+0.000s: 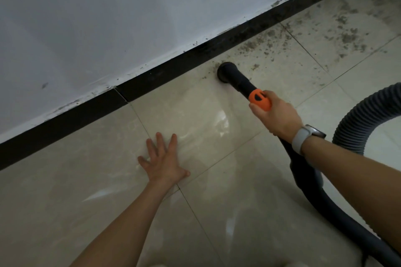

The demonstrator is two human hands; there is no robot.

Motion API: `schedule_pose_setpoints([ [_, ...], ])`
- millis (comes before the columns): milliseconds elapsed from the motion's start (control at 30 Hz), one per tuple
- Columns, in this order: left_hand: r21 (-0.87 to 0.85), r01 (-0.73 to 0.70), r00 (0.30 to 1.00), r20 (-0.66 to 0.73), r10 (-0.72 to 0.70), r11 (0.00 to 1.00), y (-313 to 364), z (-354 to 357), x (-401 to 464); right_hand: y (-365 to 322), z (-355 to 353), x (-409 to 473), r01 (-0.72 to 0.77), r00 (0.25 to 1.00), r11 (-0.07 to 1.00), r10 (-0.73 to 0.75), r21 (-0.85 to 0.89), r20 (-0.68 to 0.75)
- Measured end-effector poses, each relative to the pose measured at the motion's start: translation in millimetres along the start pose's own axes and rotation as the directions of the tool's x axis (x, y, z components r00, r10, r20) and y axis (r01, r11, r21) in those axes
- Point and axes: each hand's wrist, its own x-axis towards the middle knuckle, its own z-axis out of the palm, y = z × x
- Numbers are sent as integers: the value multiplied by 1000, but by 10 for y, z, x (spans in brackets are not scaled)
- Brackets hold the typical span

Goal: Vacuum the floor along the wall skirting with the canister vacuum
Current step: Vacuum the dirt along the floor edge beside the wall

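Along the black skirting (152, 76), at the foot of the white wall (108, 17), the vacuuming step is under way: the right hand (274, 115) is clenching around the orange collar (259, 99) of the vacuum wand, and the round black nozzle (225, 71) is pressing on the tiled floor (217, 201) just beside the skirting, right at the edge of the grey dust (303, 34). Left hand (162, 162) is lying flat on a tile with fingers spread, gripping nothing, looks like it is bracing the person's weight. Dust is spreading from the nozzle onward to the far right along the wall and out over the tiles; floor on the near side of the nozzle is looking clean and glossy, so my read is the pass is roughly midway. Next move, as a guess, is calling for sliding the nozzle rightward along the skirting line into the dust, keeping the mouth down on the tile and tight to the skirting, with hose slack following. Counts: two hands, one nozzle, one grey ribbed hose (358, 119) looping at the right, one dark curved tube (321, 206) running under the right forearm, one wristwatch (303, 138) with a pale band on the right wrist, one skirting run with a visible joint. Canister body itself is not showing
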Motion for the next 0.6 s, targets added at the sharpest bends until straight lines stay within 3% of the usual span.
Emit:
schedule_pose_setpoints([
  [200,19,-2,1000,-5,2,1000,17,-17,13,-281,250,-321,250,945,965,-227,-74,234],
  [267,20,-10,1000,-3,10,1000,1,-12,15,-291,270,-278,256,950,961,-230,-105,212],
  [367,6,-14,1000,-2,14,1000,-16,2,8,-253,125,-38,129,989,984,-120,-119,85],
  [467,15,-4,1000,-10,4,1000,6,-3,13,-220,-4,149,13,999,1000,-13,-18,-46],
  [600,2,1,1000,-4,-1,1000,36,-24,30,-376,144,-47,190,974,981,-184,-37,135],
])
